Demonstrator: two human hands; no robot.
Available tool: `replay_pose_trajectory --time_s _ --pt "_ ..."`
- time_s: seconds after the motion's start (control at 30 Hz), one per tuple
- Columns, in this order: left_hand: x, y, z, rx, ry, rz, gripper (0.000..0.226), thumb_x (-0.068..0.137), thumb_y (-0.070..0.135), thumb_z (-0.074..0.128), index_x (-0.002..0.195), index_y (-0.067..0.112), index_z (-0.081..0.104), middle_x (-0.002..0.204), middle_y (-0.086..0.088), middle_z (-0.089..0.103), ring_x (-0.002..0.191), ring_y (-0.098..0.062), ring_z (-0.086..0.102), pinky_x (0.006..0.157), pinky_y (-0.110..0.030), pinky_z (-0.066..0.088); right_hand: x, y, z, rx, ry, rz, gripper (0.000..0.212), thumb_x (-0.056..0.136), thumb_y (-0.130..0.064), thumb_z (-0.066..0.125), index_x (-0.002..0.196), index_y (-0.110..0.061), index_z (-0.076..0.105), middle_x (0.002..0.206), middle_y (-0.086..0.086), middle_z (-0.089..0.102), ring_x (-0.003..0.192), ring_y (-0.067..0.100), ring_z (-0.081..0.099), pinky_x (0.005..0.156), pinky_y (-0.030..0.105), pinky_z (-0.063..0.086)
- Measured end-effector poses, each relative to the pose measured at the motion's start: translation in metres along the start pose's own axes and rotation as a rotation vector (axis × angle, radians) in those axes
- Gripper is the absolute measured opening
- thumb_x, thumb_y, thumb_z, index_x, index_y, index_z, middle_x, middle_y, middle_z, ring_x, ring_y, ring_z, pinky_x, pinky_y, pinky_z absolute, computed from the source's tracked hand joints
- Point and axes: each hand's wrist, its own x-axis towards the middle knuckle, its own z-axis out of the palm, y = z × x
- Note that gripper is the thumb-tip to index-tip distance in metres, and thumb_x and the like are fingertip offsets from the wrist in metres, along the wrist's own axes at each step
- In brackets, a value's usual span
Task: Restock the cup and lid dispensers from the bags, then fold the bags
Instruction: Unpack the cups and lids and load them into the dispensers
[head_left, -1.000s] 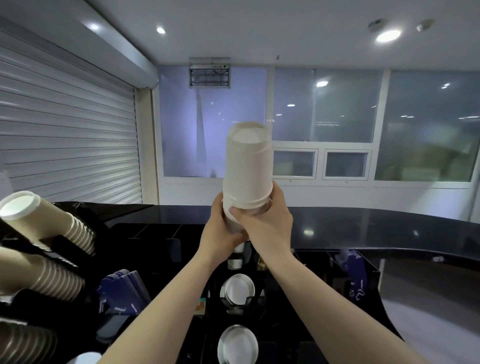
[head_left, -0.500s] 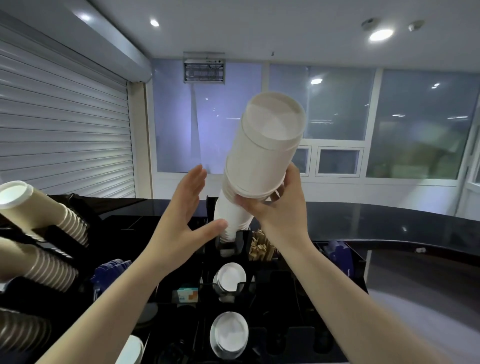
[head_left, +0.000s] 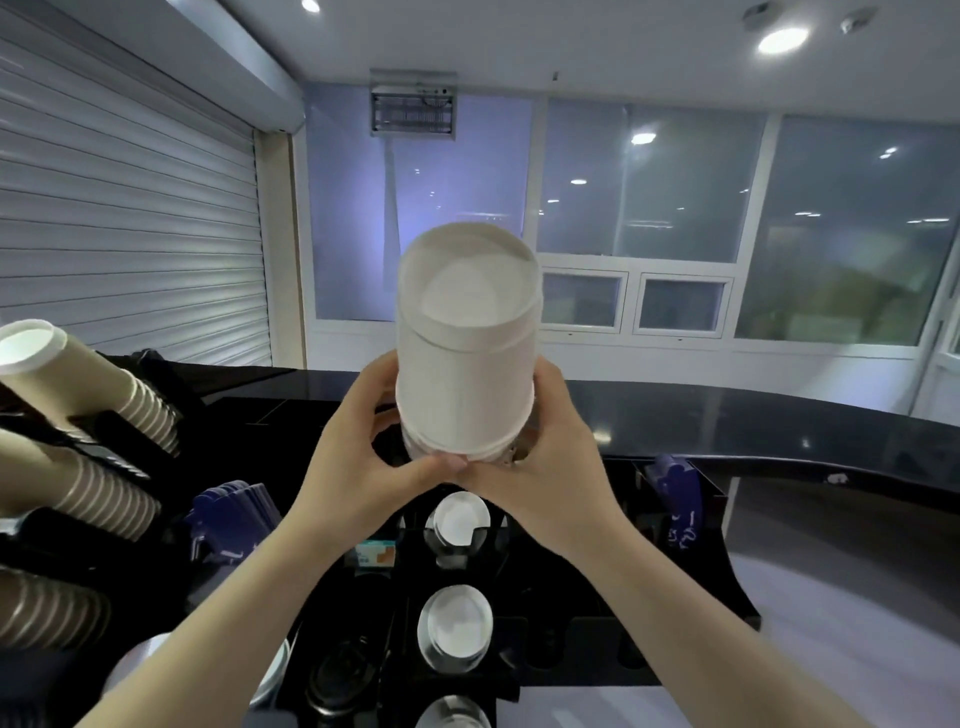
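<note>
A tall stack of white lids (head_left: 466, 353) stands upright in the middle of the view, its top end tipped toward me. My left hand (head_left: 358, 457) grips its lower left side and my right hand (head_left: 545, 457) grips its lower right side, thumbs meeting under the front. The bottom of the stack is hidden behind my hands, above the black dispenser rack (head_left: 691, 587). Below my hands, two lid slots (head_left: 460, 519) (head_left: 454, 626) hold white lids. No bag is clearly visible.
Ribbed paper cup stacks (head_left: 98, 384) (head_left: 98, 499) jut out of the dispenser at the left. Dark blue sleeves (head_left: 228, 519) (head_left: 675, 488) sit on both sides of the rack. A black counter (head_left: 779, 426) runs behind, with a roller shutter (head_left: 130, 218) at the left.
My left hand, which had come off the stack and hung open half a second ago, grips it again. The stack has swung from tilted right back to upright.
</note>
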Motion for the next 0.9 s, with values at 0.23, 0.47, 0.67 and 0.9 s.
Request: replay_pose_trajectory --time_s 0.23,0.47,0.67,0.9 --pt "-0.016 -0.033 -0.001 0.147 -0.107 -0.139 0.075 0.056 0.041 0.078 0.124 0.049 0.048 0.121 0.021 0.06 0.111 -0.004 0.058 0.089 -0.023 0.05 -0.005 0.01 -0.019 0.082 -0.209 0.076 0.072 0.075 -0.013 0.075 0.137 -0.027 0.042 0.125 -0.016 0.058 0.119 0.005 0.053 0.093 0.024 0.048" --pt "-0.02 -0.059 0.01 0.176 -0.224 -0.267 0.075 0.064 0.037 0.078 0.128 0.053 0.043 0.123 0.026 0.058 0.116 0.001 0.055 0.094 -0.02 0.044 0.002 0.006 -0.019 -0.042 -0.098 0.029 0.067 0.07 -0.02 0.079 0.128 -0.038 0.049 0.115 -0.022 0.059 0.108 0.008 0.058 0.09 0.029 0.051" --pt "-0.022 -0.069 0.01 0.193 -0.321 -0.37 0.073 0.069 0.015 0.062 0.122 0.06 0.042 0.122 0.032 0.056 0.117 0.009 0.049 0.092 -0.007 0.038 0.003 0.034 -0.01 -0.187 -0.144 0.111 0.066 0.073 -0.024 0.081 0.128 -0.041 0.047 0.117 -0.022 0.057 0.108 0.003 0.054 0.094 0.035 0.048" --pt "-0.028 -0.077 -0.006 0.261 -0.253 -0.451 0.072 0.076 -0.011 0.046 0.134 0.033 0.046 0.129 0.017 0.052 0.121 0.003 0.047 0.105 -0.027 0.036 0.006 0.084 0.004 -0.27 -0.242 0.208 0.067 0.074 -0.027 0.078 0.129 -0.04 0.043 0.123 -0.028 0.049 0.116 -0.002 0.046 0.099 0.023 0.04"
